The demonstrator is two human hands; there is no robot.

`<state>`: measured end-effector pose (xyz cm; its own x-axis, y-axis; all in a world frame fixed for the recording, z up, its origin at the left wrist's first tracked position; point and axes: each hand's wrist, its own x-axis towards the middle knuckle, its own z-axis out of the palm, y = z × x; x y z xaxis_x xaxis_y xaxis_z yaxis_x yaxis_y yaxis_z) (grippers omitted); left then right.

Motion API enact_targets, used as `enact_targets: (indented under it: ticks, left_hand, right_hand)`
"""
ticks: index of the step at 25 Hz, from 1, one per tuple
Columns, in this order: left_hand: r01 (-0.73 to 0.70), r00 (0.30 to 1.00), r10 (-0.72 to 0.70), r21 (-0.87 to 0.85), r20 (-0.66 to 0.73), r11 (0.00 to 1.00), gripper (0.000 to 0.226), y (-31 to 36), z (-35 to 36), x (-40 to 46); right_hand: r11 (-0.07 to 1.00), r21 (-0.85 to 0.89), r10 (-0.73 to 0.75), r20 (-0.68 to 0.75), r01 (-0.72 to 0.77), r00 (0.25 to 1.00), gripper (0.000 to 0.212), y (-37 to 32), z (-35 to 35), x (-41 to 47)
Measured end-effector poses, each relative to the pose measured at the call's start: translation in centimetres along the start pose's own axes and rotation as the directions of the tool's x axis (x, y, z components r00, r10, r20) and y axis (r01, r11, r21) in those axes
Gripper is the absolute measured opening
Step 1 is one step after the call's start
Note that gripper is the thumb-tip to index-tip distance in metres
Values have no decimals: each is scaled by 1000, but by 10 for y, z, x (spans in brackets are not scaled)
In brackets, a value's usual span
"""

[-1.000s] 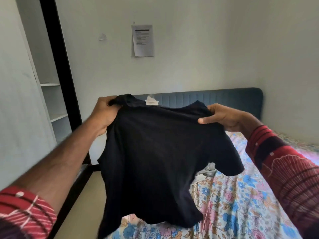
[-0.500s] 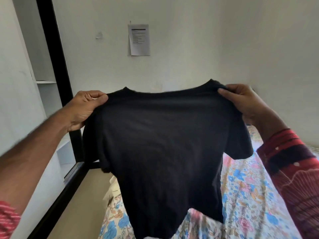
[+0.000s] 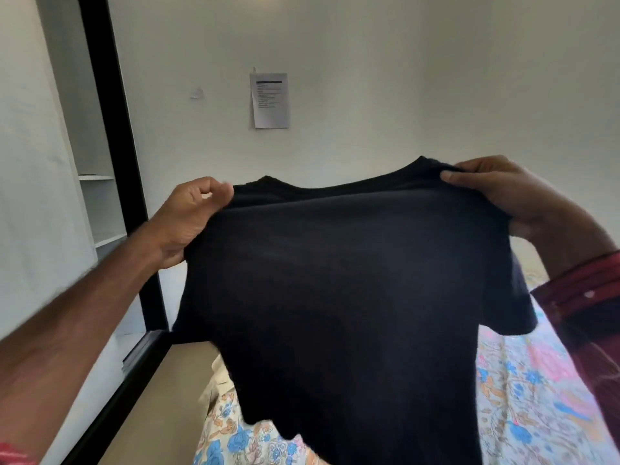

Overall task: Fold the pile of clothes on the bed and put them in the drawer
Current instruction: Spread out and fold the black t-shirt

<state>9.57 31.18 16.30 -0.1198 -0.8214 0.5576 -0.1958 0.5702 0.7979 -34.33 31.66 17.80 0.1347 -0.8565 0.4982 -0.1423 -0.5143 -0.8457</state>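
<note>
Against the pale bedroom wall, the left hand (image 3: pixel 188 216) and right hand (image 3: pixel 500 193), held apart, each pinch a shoulder of a black short-sleeved cotton T-shirt (image 3: pixel 352 297) hanging spread above the floral-sheeted bed (image 3: pixel 523 397), printed paper sheet (image 3: pixel 270 100) behind.

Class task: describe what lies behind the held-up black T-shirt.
Around the black T-shirt, floral bedsheet, white wall and a posted paper show. The bed's middle behind it is covered.

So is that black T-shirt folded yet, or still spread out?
Spread out. The black T-shirt hangs full-width, the left hand and right hand each holding a shoulder.
</note>
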Motion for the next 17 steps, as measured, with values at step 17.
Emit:
enact_targets:
  ticks: [17]
  left_hand:
    - [634,755,-640,92,140,768,28,-255,42,4]
  right_hand:
    - [876,-286,408,8,-389,913,9,303,36,28]
